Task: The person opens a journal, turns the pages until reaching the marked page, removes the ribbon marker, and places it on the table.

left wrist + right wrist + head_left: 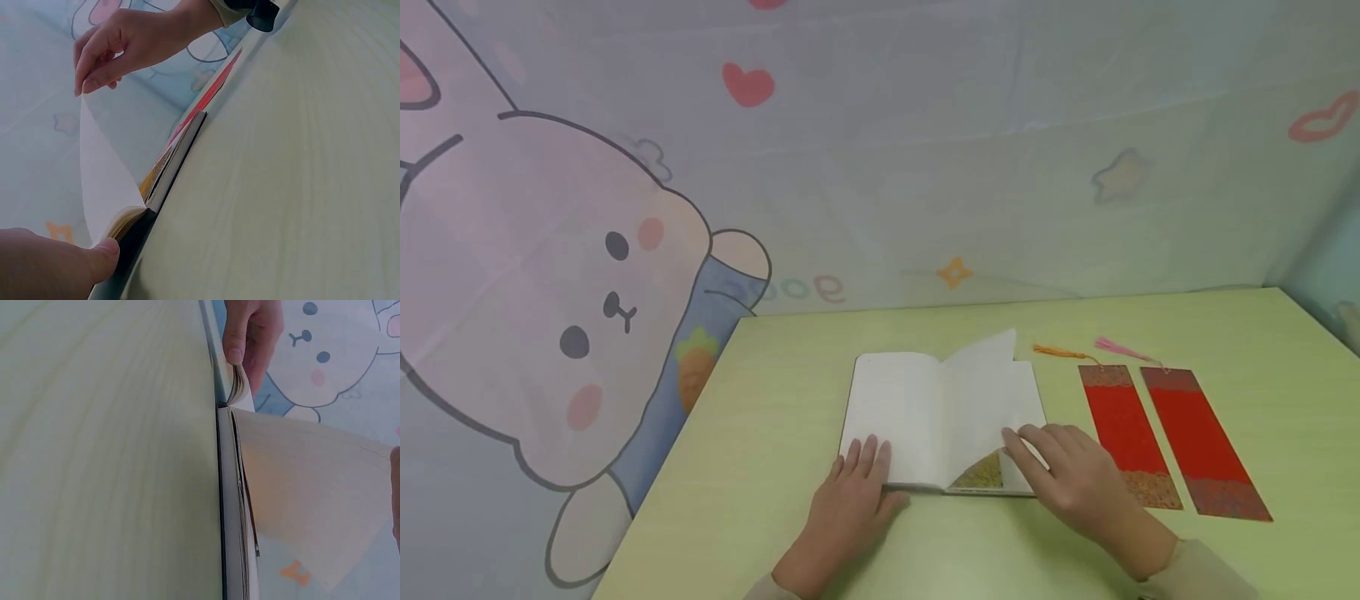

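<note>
A notebook point(892, 396) lies open on the table. My left hand point(850, 507) rests on its left page with fingers extended, and the thumb sits against the lower edge of the pages, seen in the left wrist view. My right hand point(1072, 477) pinches the lower outer corner of a white page point(979, 398) and holds it raised. In the left wrist view that page point(105, 172) stands up in a curve from the spine. Beneath it a gold-green patterned piece point(983, 472) shows on the right half; the rest of it is hidden.
Right of the notebook lie two red bookmarks, one point(1122, 429) with an orange tassel point(1060, 352), the other point(1202, 437) with a pink tassel point(1123, 347). Behind the pale green table point(760, 433) hangs a cloth point(880, 167) printed with a rabbit.
</note>
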`<control>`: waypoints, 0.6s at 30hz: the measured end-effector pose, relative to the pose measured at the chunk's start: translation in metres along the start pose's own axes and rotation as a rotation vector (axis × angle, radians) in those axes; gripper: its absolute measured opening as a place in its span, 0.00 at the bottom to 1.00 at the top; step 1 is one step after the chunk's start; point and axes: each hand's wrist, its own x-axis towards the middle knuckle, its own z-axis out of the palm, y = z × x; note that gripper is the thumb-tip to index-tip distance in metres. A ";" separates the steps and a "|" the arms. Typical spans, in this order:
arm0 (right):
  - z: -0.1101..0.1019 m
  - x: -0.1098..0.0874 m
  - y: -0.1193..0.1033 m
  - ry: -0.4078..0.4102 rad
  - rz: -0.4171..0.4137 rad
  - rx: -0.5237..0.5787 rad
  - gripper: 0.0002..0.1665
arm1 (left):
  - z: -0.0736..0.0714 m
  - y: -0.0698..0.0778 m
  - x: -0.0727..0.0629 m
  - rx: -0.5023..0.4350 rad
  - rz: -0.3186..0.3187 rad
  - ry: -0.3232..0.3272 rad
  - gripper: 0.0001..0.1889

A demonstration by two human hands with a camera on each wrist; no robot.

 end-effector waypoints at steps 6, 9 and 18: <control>0.006 0.011 -0.003 0.049 -0.046 0.012 0.14 | -0.002 0.002 0.001 0.027 0.006 0.067 0.37; 0.010 0.015 -0.006 0.054 -0.046 0.020 0.14 | -0.004 0.005 0.002 0.049 0.006 0.101 0.39; 0.023 0.018 -0.016 0.057 -0.036 0.072 0.15 | -0.011 0.023 0.012 0.077 0.034 0.240 0.44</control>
